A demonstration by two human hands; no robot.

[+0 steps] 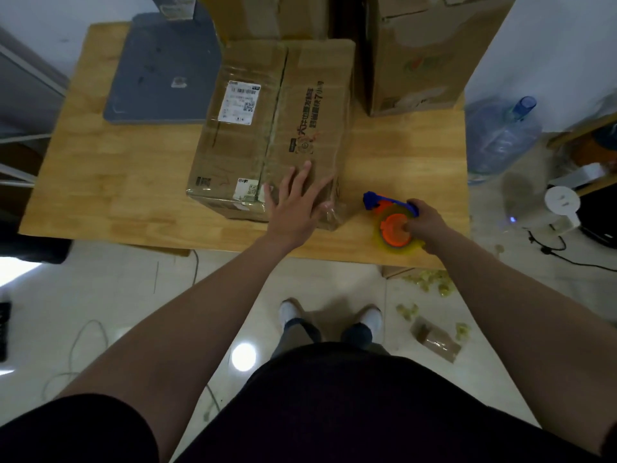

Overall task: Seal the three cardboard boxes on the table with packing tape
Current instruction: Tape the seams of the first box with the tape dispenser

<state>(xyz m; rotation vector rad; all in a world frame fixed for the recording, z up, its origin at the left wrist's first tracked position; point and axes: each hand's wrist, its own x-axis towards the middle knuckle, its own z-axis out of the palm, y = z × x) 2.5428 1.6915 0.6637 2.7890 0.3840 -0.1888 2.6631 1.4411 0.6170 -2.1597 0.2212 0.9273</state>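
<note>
A long cardboard box (267, 128) lies in the middle of the wooden table (110, 182), its flaps closed and shiny tape over its top. My left hand (295, 203) presses flat on the box's near right corner with fingers spread. My right hand (425, 225) grips a tape dispenser (390, 217) with a blue frame, an orange hub and a yellowish clear roll, low over the table just right of the box. A taller box (430, 51) stands at the back right. Another box (267, 15) stands behind the middle one, partly cut off by the frame's top.
A grey flat stand base (160, 68) lies on the table's back left. A blue water jug (500, 135) stands on the floor at the right, beside a white device (562, 202) with cables. Cardboard scrap (434, 339) and tape bits litter the floor near my feet.
</note>
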